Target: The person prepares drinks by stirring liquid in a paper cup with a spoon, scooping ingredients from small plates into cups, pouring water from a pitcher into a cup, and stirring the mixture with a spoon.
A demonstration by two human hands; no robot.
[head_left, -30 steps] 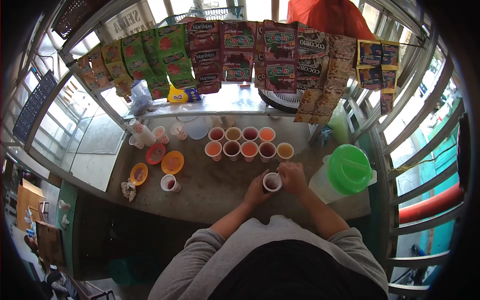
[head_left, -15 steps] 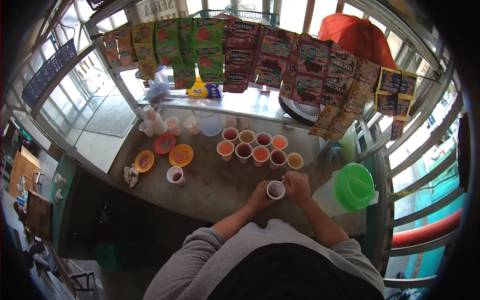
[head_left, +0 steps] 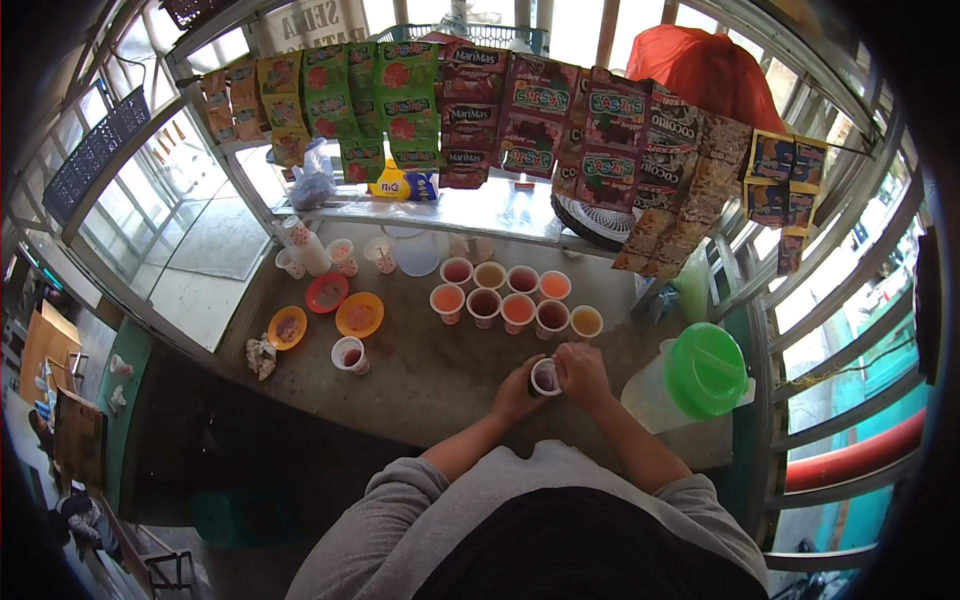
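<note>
A plastic cup (head_left: 546, 378) with a dark purplish drink stands near the counter's front edge. My left hand (head_left: 518, 390) is wrapped round its left side. At the cup's right rim my right hand (head_left: 583, 374) is closed with its fingers bunched, round a thin white stirrer that they now mostly hide. Behind the cup are two rows of filled cups, among them an orange drink (head_left: 518, 311), a dark red drink (head_left: 551, 317) and a yellowish drink (head_left: 586, 320).
A pitcher with a green lid (head_left: 708, 370) stands at my right. Leftward are a used cup (head_left: 350, 355), orange plates (head_left: 360, 315), a red plate (head_left: 327, 292), crumpled tissue (head_left: 261, 358) and stacked cups (head_left: 310, 250). Drink sachets (head_left: 410, 110) hang across the front.
My right hand has turned and drawn in over the cup's rim, so the white stirrer that showed before is mostly covered. My left hand keeps its hold; the view has shifted slightly.
</note>
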